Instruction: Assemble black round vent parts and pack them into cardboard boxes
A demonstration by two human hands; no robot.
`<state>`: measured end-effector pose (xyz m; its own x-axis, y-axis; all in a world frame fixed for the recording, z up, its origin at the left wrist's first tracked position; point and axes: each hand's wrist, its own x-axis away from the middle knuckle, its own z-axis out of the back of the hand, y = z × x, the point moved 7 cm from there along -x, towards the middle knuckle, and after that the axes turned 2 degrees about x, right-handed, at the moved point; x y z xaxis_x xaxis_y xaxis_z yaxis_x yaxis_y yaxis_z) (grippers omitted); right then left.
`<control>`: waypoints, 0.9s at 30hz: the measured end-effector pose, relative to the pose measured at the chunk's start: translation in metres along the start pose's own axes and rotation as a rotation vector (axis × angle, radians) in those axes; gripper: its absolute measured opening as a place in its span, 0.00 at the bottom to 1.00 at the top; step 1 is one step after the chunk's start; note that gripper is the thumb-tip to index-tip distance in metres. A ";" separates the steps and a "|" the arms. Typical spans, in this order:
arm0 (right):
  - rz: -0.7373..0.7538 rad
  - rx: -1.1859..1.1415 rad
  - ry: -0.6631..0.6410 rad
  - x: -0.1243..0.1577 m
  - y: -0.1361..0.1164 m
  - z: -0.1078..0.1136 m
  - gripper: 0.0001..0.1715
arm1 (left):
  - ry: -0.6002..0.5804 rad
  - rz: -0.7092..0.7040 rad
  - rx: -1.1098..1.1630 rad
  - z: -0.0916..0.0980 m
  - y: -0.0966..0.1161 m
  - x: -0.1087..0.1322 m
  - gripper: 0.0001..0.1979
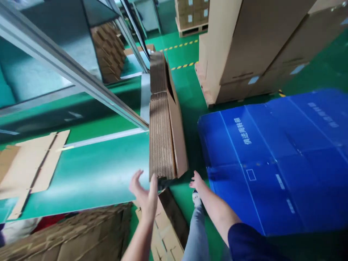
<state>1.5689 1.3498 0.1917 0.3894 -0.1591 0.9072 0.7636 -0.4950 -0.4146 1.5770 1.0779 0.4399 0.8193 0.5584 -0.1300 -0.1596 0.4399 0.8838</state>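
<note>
A thick stack of flattened brown cardboard boxes [165, 123] stands on edge beside the green table [89, 174], running away from me. My left hand [144, 192] is open, fingers spread, at the stack's near end, with the thumb close to the cardboard edges. My right hand [197, 181] reaches toward the stack's lower right corner; its fingers are mostly hidden behind the hand. Neither hand clearly grips the stack.
A flattened carton [29, 166] lies on the table at the left. More cardboard [81, 232] is stacked below the table edge. A large blue corrugated plastic sheet [277, 156] lies on the right. Tall cartons on pallets [252, 47] stand behind it. A metal frame bar [70, 72] crosses the table.
</note>
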 end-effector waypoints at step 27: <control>-0.089 -0.766 -0.199 -0.041 0.005 -0.052 0.19 | -0.548 -0.022 -0.541 -0.120 0.033 -0.065 0.35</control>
<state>1.5297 1.3098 0.1562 0.4836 0.0280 0.8749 0.2577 -0.9598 -0.1117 1.4523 1.1400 0.4236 0.9587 0.1790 0.2211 -0.2714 0.8083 0.5225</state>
